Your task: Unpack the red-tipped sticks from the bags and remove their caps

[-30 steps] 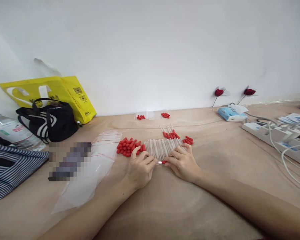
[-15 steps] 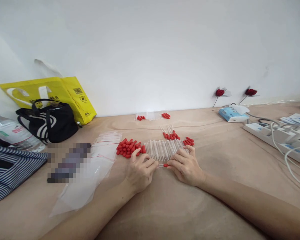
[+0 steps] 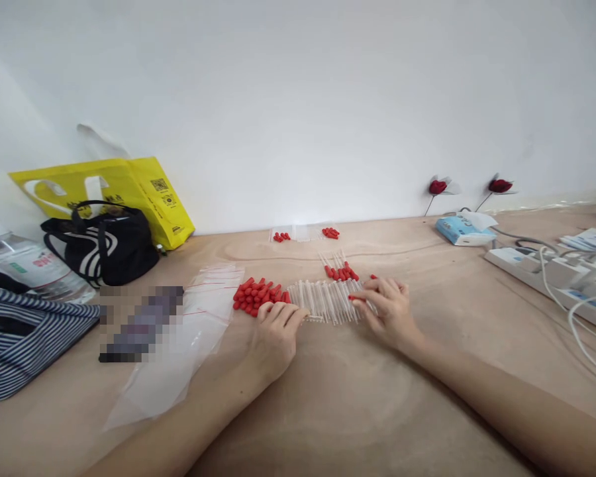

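My left hand [image 3: 277,331] is closed in a pinch on a clear thin tube [image 3: 315,318], whose end pokes out to the right of the fingertips. My right hand [image 3: 390,310] pinches a small red rubber bulb [image 3: 351,298] between thumb and fingers. Between the hands lies a row of clear tubes [image 3: 322,299], side by side. A heap of red rubber bulbs [image 3: 257,295] is just beyond my left hand. Behind the row are several droppers [image 3: 342,271], clear tubes with red bulbs fitted. The right hand hides most of the red bulbs beside it.
Clear zip bags [image 3: 198,331] lie left of the heap. At the wall is another bag [image 3: 302,232] with red bulbs. A black bag [image 3: 104,245], yellow bag [image 3: 163,205] and striped cloth bag [image 3: 30,338] stand left; tissues [image 3: 464,228] and a power strip [image 3: 526,268] are right.
My hands have moved apart. The tube and red bulb held together between them are no longer seen joined there; the right hand has shifted right and slightly away from me.
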Demonstrator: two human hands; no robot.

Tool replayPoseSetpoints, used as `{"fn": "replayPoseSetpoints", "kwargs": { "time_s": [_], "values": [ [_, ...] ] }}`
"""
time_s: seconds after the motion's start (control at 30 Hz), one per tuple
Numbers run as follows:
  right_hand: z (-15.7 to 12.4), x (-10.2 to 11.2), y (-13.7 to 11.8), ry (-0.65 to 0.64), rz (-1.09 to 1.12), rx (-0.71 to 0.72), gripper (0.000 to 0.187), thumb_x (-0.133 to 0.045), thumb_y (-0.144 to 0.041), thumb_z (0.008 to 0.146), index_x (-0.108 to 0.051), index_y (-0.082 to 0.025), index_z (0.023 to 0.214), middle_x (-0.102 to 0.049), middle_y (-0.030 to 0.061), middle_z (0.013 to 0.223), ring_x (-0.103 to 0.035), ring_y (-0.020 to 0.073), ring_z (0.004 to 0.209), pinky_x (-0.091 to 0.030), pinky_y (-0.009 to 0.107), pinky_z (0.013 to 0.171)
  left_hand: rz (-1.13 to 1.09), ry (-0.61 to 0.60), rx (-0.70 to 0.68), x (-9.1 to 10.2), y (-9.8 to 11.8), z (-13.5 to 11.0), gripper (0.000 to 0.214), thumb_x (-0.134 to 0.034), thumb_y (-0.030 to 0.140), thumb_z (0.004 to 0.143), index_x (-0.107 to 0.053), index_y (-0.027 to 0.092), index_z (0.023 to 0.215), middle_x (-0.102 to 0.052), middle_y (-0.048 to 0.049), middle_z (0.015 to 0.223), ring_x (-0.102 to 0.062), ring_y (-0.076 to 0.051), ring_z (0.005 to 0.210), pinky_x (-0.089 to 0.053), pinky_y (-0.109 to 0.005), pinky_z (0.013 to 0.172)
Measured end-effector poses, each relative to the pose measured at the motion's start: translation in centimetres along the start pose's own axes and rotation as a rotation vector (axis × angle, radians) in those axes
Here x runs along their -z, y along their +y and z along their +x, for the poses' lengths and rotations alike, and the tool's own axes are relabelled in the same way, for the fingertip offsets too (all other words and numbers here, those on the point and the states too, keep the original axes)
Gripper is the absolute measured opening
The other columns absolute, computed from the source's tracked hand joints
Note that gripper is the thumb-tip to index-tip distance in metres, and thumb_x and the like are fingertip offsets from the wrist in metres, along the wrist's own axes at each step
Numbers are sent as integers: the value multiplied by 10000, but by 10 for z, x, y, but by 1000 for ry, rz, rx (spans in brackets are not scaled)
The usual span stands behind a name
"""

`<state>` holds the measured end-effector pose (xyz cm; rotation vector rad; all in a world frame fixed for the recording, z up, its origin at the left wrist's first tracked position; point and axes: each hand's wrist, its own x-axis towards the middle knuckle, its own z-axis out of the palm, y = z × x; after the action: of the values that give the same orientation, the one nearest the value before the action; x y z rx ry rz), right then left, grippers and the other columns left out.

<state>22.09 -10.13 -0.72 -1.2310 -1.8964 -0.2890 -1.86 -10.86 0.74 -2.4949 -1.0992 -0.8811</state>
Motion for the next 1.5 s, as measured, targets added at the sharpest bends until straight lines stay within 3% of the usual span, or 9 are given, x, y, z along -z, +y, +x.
{"fn": "replayPoseSetpoints", "kwargs": {
  "time_s": [0.13,0.23,0.43,0.6,0.8,1.03,1.3,1.4,1.5],
  "values": [
    [30,-4,39,-144,-112,-418,242,-447,-376,799,-647,-240,807,-629,27,815,-535,185,819,-283,315,720,-166,-88,152,1,-1,21,245,-324,141,841,-550,170,932,-622,-51,806,-554,-167,746,-399,-303,678],
    [51,-10,68,-415,-147,-719,240,-474,-385,759,-649,-228,805,-651,24,789,-564,180,765,-322,274,636,-327,-257,368,1,0,51,210,-363,205,831,-551,174,918,-639,-32,816,-583,-151,733,-428,-265,645],
    [62,-26,88,-496,-165,-783,270,-515,-411,720,-664,-186,736,-665,64,764,-591,182,716,-357,249,567,-288,-595,613,-13,-6,101,166,-477,254,729,-609,165,681,-657,-9,627,-604,-140,624,-424,-214,549],
    [66,-25,82,-500,-205,-788,367,-487,-520,708,-657,-194,703,-663,80,766,-589,228,780,-382,312,670,-201,-695,675,-27,-7,105,184,-569,164,606,-615,147,783,-632,-19,509,-607,-162,573,-397,-207,472],
    [81,-31,55,-484,-209,-734,311,-460,-463,734,-650,-217,752,-660,63,780,-581,218,839,-341,375,809,-120,-718,654,-34,-1,104,352,-577,107,557,-598,144,906,-660,-51,581,-638,-202,724,-434,-229,583],
    [94,-57,35,-532,-229,-752,408,-496,-547,665,-645,-174,738,-651,113,836,-578,270,860,-298,475,856,-68,-685,606,-32,3,105,316,-580,170,631,-596,110,941,-669,-101,653,-630,-242,800,-444,-269,635],
    [100,-59,31,-552,-282,-750,230,-534,-330,686,-634,-136,759,-641,144,856,-586,261,815,-321,430,810,-64,-487,526,-6,-6,89,294,-466,227,781,-551,143,1049,-669,-62,792,-614,-182,776,-435,-268,686],
    [100,-49,23,-520,-302,-711,227,-472,-298,742,-623,-132,776,-637,139,864,-570,258,841,-282,435,824,-25,-334,429,2,-10,67,257,-454,245,795,-568,179,1015,-655,-46,855,-599,-185,780,-439,-284,678],
    [84,-31,11,-421,-233,-502,249,-422,-332,795,-605,-165,770,-641,83,813,-546,226,851,-261,392,808,52,-80,183,8,-13,40,229,-464,250,799,-590,180,976,-623,-60,911,-565,-197,846,-438,-310,735]
  ]
}}
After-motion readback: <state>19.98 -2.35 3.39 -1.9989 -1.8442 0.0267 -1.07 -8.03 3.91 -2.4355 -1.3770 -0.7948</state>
